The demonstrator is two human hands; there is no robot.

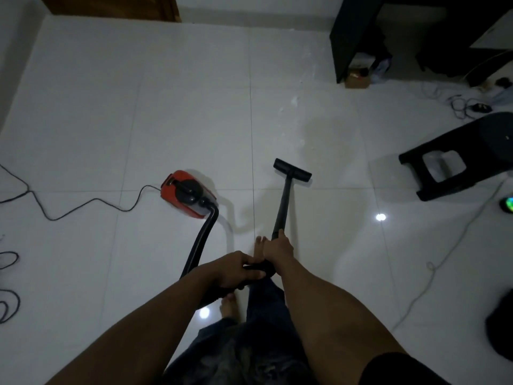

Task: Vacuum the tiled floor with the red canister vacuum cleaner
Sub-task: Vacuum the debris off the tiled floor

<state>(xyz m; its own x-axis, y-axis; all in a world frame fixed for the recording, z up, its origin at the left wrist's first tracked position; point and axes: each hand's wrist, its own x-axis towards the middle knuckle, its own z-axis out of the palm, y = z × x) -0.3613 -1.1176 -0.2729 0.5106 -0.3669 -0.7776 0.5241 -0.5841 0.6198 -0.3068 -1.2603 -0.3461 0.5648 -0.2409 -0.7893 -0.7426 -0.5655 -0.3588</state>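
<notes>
Vacuum cleaner [188,194]: a red canister with a black top, sitting on the floor ahead and to the left of the person.
Hose [201,241]: thick and black, curving from the canister's near end back to the hands; it looks bendy and likely to drag.
Wand [281,205]: a straight black tube, stiff, sloping down and forward from the hands.
Floor head [293,168]: a wide flat black nozzle at the wand's far end, resting flat on the tiles.
Left hand [236,269]: fingers curled tight round the black handle where hose meets wand.
Right hand [279,247]: wrapped round the wand just ahead of the left hand, fingers closed.
Handling: the wand is probably light and rigid, best steered from the handle with the second hand further down; the canister likely rolls if pulled by the hose.
Floor [138,120]: pale glossy tiles with thin seams; pale specks lie beyond the floor head.
Power cord [69,209]: black, snaking left from the canister.
Stool [449,165]: black plastic, on its side at the right.
Feet: bare, directly below the hands.
</notes>
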